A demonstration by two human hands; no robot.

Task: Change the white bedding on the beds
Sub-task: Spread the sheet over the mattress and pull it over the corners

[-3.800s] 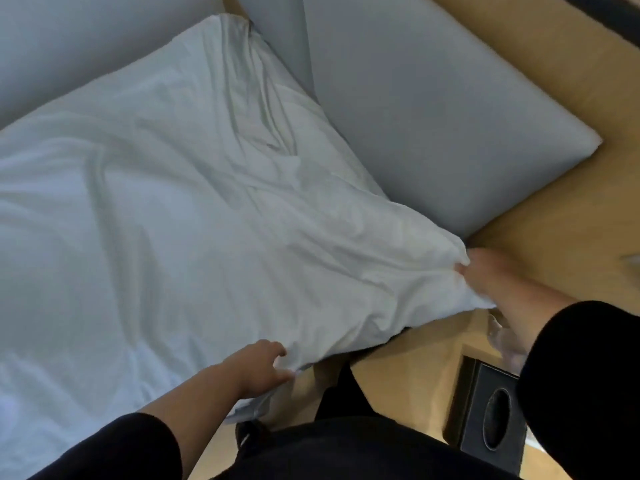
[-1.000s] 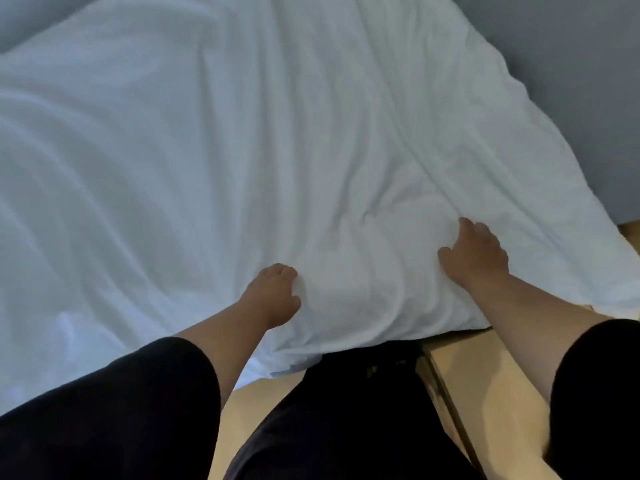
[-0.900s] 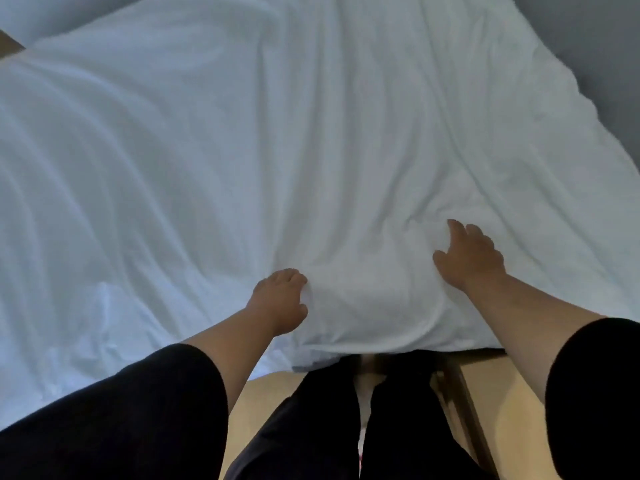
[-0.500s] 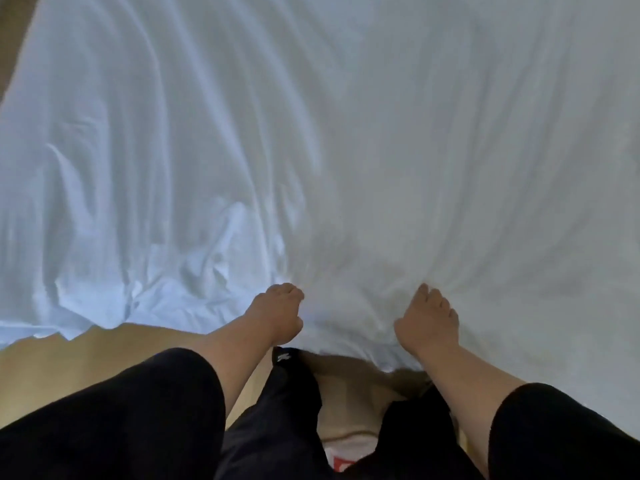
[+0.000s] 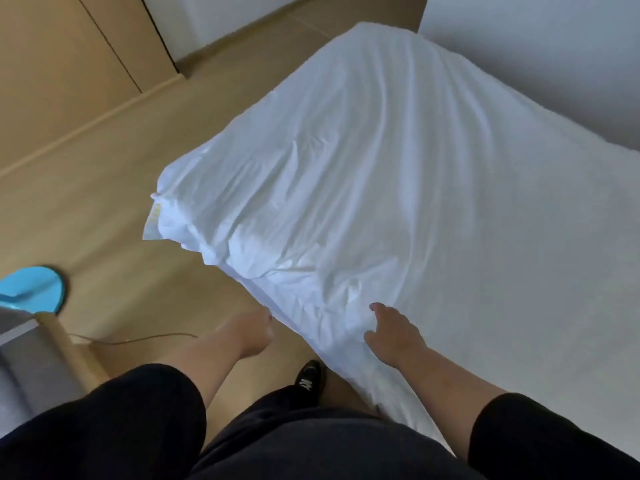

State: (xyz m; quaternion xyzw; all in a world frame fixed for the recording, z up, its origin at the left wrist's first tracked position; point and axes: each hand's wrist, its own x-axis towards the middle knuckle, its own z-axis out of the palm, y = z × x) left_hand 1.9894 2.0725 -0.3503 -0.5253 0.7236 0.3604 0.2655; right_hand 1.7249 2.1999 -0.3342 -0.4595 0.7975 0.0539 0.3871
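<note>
A wrinkled white sheet [image 5: 398, 188] covers the bed, and its near-left corner [image 5: 180, 216] hangs loose over the floor with a small yellow-marked tag. My right hand [image 5: 393, 336] lies on the sheet close to the bed's near edge, fingers curled into the fabric and bunching it. My left hand [image 5: 254, 329] reaches below the bed's side edge, its fingertips at the sheet's hem. That hand is blurred, so its hold is unclear.
Tan wooden floor [image 5: 104, 202] runs along the bed's left side. A round blue object [image 5: 36, 289] and a grey piece of furniture [image 5: 24, 368] stand at the lower left, a thin cable [image 5: 138, 339] beside them. Another white bed [image 5: 526, 46] is at the back right. My black shoe [image 5: 308, 379] stands by the bed.
I have moved along the bed toward its corner, so floor and the sheet's loose corner now show. My left hand dropped from the top of the sheet to its side edge.
</note>
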